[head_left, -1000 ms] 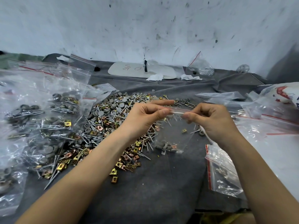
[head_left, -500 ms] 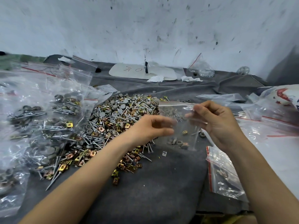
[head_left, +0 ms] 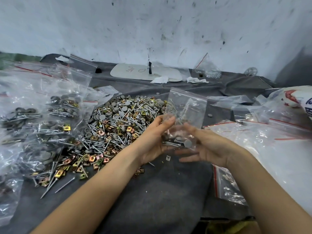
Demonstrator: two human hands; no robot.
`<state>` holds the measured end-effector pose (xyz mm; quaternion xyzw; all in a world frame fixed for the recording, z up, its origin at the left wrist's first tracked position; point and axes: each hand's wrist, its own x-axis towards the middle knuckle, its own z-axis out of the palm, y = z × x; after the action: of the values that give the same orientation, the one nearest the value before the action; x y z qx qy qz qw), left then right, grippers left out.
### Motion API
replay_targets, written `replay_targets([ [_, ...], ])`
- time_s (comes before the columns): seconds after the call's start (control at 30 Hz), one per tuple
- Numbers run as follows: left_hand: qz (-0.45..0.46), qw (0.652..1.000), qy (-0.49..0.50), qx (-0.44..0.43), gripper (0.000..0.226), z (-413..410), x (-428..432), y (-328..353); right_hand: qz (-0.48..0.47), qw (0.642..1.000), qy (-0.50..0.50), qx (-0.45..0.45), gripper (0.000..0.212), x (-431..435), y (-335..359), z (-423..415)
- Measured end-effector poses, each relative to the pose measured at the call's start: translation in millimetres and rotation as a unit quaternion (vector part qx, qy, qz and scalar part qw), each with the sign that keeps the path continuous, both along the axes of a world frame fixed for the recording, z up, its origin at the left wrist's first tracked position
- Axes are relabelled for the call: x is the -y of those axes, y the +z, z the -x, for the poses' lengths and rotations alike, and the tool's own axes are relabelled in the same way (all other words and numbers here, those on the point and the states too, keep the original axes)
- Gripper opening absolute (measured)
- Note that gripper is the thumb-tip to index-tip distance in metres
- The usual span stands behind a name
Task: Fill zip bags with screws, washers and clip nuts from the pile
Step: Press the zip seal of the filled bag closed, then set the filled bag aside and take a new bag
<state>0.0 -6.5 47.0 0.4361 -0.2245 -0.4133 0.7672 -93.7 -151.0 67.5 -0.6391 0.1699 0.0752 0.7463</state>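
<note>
Surface: dark grey cloth (head_left: 160,196), rumpled, spread under both hands. Beyond them stands a white wall (head_left: 152,31), scuffed and speckled with dark marks.

Left of the left hand is the pile (head_left: 118,129) of screws, grey washers and brass-coloured clip nuts. It lies loose on the cloth, its near edge just beside the left wrist. Further left, filled bags (head_left: 42,125) are heaped over one another. Right of the right hand, empty bags (head_left: 256,132) with red seal lines overlap. Beyond the hands, by the wall, a white board (head_left: 145,73) lies flat with paper scraps (head_left: 160,80) at its near edge.

Hands: the bag (head_left: 185,108) stands upright between them, mouth up, with screws and washers settled in its bottom. Its plastic covers the fingertips behind it. My right hand (head_left: 209,149) is palm up under the loaded bottom, fingers straight and slack, clasping nothing. My left hand (head_left: 152,142) has its palm turned to the bag and touches its left side. Those fingers smear behind the plastic, so I cannot tell whether they pinch it or only steady it.
</note>
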Motion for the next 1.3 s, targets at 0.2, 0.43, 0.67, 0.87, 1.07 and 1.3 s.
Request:
replay_targets([
  [0.2,0.021,0.999,-0.035,-0.004,0.096,0.4,3.6,-15.5,0.014,0.998,-0.049,0.032,0.021,8.0,-6.6,-0.3],
  [0.43,-0.057,0.981,0.101,0.156,0.081,-1.6,5.5,-23.5,0.072,0.992,-0.081,0.071,0.020,3.7,-14.0,-8.7],
  [0.67,-0.049,0.998,0.014,0.030,0.040,-2.8,1.9,-21.2,0.125,0.956,-0.232,0.131,0.010,-2.8,-16.3,-15.7],
  [0.87,-0.071,0.995,0.066,0.018,0.032,-3.8,4.3,-19.9,0.108,0.941,-0.276,0.163,0.016,-3.7,-30.0,-11.9],
  [1.07,-0.048,0.994,0.081,-0.064,0.034,1.9,4.8,-13.5,0.373,0.869,-0.295,0.139,0.011,-10.8,-65.7,0.5],
  [1.3,-0.017,0.986,0.063,-0.152,0.037,12.2,7.0,-11.8,0.386,0.844,-0.344,0.145,0.027,-5.7,-73.8,15.1],
])
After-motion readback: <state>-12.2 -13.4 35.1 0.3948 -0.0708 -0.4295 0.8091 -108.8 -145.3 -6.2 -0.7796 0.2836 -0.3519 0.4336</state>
